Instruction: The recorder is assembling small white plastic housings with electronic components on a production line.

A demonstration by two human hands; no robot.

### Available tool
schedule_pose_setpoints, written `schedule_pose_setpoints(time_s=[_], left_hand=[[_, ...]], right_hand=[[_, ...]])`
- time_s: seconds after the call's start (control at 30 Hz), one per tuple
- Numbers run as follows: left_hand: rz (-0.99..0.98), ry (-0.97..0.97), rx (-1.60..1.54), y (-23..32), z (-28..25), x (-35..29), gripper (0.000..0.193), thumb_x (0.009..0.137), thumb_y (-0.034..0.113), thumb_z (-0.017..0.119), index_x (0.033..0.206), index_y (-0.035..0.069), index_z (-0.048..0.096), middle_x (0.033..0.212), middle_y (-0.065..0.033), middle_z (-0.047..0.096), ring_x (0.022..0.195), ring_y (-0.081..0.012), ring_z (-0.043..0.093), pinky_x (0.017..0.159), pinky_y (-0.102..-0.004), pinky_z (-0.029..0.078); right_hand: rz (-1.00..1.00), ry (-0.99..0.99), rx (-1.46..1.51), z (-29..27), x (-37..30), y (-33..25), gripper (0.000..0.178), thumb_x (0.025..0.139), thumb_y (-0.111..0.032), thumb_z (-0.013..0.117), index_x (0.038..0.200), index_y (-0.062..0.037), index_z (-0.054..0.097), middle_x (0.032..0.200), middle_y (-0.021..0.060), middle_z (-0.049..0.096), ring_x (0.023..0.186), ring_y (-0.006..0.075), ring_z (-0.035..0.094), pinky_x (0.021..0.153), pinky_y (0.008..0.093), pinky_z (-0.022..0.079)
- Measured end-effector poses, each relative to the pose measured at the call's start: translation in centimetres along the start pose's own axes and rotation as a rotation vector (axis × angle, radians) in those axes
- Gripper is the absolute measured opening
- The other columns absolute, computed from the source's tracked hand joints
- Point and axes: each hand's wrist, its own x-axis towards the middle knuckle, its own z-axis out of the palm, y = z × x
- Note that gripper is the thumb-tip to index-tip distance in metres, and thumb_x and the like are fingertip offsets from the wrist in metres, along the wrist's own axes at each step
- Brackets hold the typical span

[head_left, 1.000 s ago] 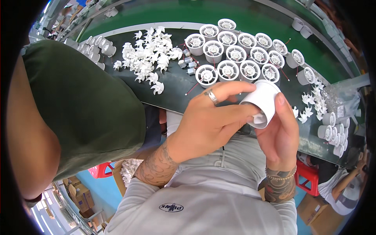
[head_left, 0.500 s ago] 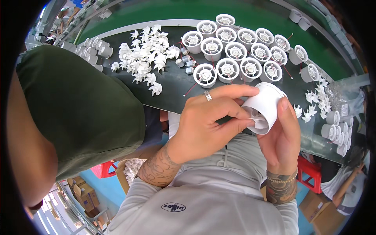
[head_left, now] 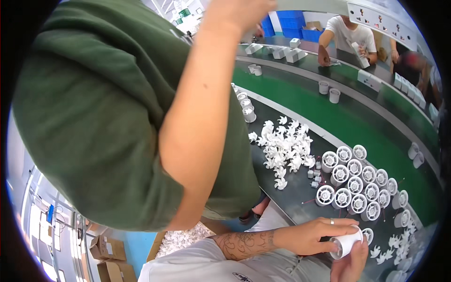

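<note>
Near the lower right, both hands are closed round a white fan housing (head_left: 345,245), a short cylinder with its open end toward the lower left. My left hand (head_left: 315,235), with a ring on one finger, grips it from the left, the thumb at the open mouth. My right hand (head_left: 352,263) holds it from the right and below. What lies inside the housing is too small to make out. Beyond the hands stand several white housings (head_left: 358,203) with spoked ends and thin wires. Left of them lies a heap of loose white fan impellers (head_left: 285,145), with small motors (head_left: 315,175) between.
A person in a dark green shirt (head_left: 108,117) stands close on my left, one arm raised. A green conveyor belt (head_left: 300,101) runs behind the dark table (head_left: 282,203), carrying some white cups (head_left: 334,95). More impellers (head_left: 399,246) lie at the right. A box of white pieces (head_left: 183,240) stands below.
The view has swung to the left and up, bringing in the neighbour's arm and the far workers. Both hands still hold the housing, now lower right in view.
</note>
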Motion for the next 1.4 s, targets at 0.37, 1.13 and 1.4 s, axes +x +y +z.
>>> schedule_pose_setpoints(time_s=[0.37, 1.13, 1.4], left_hand=[[-0.132, 0.048, 0.138, -0.9, 0.2, 1.7, 0.061, 0.076, 0.005, 0.075, 0.132, 0.001, 0.052, 0.143, -0.0209, 0.045, 0.118, -0.03, 0.058, 0.094, -0.0353, 0.049], [0.245, -0.409, 0.319, -2.2, 10.0, 5.2, 0.055, 0.071, 0.009, 0.078, 0.123, 0.001, 0.061, 0.125, -0.0163, 0.061, 0.073, -0.0215, 0.07, 0.062, -0.0294, 0.055], [-0.17, -0.566, 0.022, -8.2, 14.6, -0.3, 0.012, 0.084, 0.012, 0.065, 0.089, 0.002, 0.069, 0.07, -0.0089, 0.065, 0.06, -0.0208, 0.064, 0.055, -0.0325, 0.05]], right_hand=[[-0.026, 0.128, 0.054, -1.5, 1.8, 1.1, 0.034, 0.097, -0.026, 0.054, 0.12, -0.001, 0.053, 0.112, 0.009, 0.062, 0.1, 0.0197, 0.062, 0.086, 0.0342, 0.051], [-0.196, 0.347, 0.188, -9.5, -10.8, -0.2, 0.032, 0.088, -0.008, 0.065, 0.117, -0.0056, 0.051, 0.109, 0.0086, 0.062, 0.101, 0.0191, 0.062, 0.088, 0.0333, 0.051], [-0.78, 0.973, -1.555, -19.4, -8.9, -4.0, 0.029, 0.084, -0.003, 0.07, 0.11, -0.0026, 0.057, 0.112, 0.0127, 0.06, 0.107, 0.0259, 0.058, 0.095, 0.0374, 0.045]])
